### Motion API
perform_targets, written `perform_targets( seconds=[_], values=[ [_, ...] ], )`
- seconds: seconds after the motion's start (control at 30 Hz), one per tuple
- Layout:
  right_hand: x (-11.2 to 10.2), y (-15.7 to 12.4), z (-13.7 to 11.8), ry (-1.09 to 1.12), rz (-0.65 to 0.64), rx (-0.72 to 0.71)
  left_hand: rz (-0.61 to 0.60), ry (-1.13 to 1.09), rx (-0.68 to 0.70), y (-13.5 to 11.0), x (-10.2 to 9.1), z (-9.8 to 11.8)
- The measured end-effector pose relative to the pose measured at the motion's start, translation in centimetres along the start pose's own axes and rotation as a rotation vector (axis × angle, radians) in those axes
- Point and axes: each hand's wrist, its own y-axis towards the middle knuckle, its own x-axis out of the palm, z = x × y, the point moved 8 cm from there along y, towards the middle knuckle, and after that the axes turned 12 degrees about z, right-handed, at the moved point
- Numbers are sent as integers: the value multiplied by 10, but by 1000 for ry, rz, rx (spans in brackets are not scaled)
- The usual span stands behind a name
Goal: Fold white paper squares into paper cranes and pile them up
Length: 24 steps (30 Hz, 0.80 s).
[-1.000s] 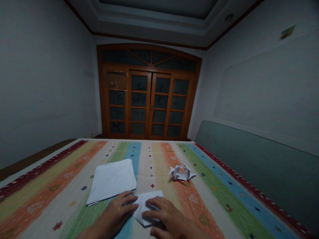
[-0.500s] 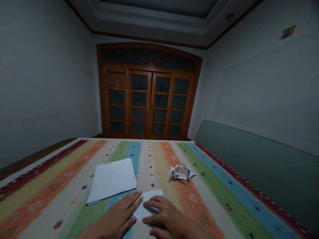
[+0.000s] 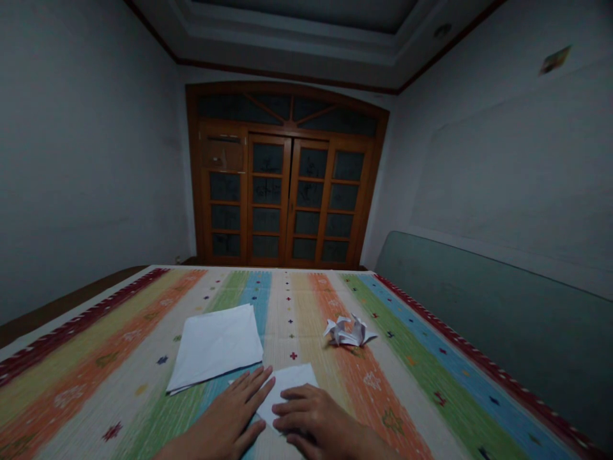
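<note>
No legible text or labels, only dark unreadable marks (image 3: 311,167) on the glass door panes (image 3: 265,217).

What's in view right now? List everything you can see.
Striped woven cover: one, multicoloured, spread in front of the person.
Paper stack: one, white, on the cover, left of centre.
Folded paper sheet: one, white, on the cover, under the right hand.
Origami figure: one, white, on the cover, right of centre.
Glazed double doors: one pair, brown wood, far wall.
Panel: one, grey-green, along the right wall.
Left hand: one, bare, flat beside the folded sheet.
Right hand: one, bare, resting on the folded sheet.
</note>
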Motion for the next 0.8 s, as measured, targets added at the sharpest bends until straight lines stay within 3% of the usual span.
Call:
perform_targets(
  seconds=[0.17, 0.33, 0.53, 0.8],
  values=[
    [-9, 0, 3, -2, 83, 88, 38, -19, 5, -1, -2, 0],
    [-15, 1, 1, 15, 54, 81, 16, -18, -6, -1, -2, 0],
    [-22, -3, 15, -19, -33, 221, -24, -18, -19, 0, 0, 0],
    [-21, -9, 35, -41, -42, 277, 49, -50, -81, -1, -2, -5]
  ],
)
